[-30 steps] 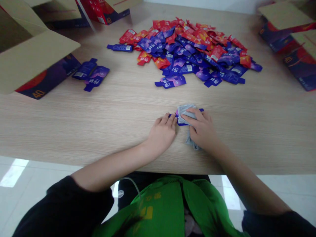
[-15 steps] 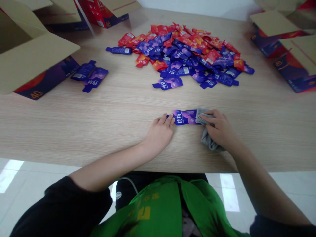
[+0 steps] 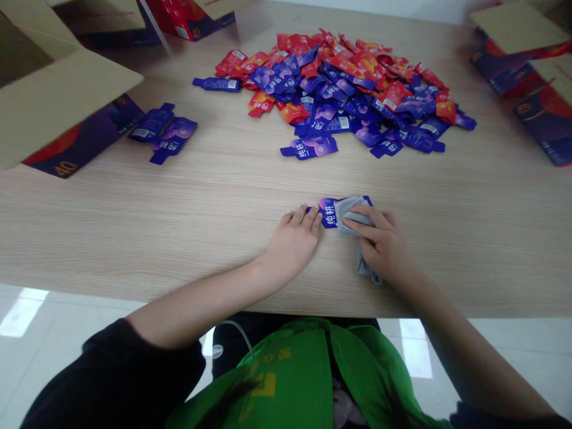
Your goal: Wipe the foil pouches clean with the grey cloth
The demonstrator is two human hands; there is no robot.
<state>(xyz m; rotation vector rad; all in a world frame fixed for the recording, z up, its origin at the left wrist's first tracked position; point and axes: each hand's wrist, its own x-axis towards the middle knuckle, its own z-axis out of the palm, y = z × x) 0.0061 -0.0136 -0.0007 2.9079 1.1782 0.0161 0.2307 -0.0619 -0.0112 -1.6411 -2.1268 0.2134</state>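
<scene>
"What fills the view?"
"A pale wooden table (image 3: 201, 208), its front edge running close to the person's body."

"And at its sides?"
"Open cartons: a large left carton (image 3: 75, 134), its flap jutting over the tabletop, and right cartons (image 3: 547, 122) near the far corner."

"Between them?"
"A heap of red and purple pouches (image 3: 344, 98). Tabletop stretches between heap and hands, and to either side."

"The hands?"
"The right hand (image 3: 386, 244) is closed over a gray cloth (image 3: 350, 215), pressing down. The left hand (image 3: 295, 238) pins a purple pouch (image 3: 328, 215) by its narrow end; thumb hidden, so I cannot tell whether it pinches. The pouch lies flat, partly under the cloth."
</scene>
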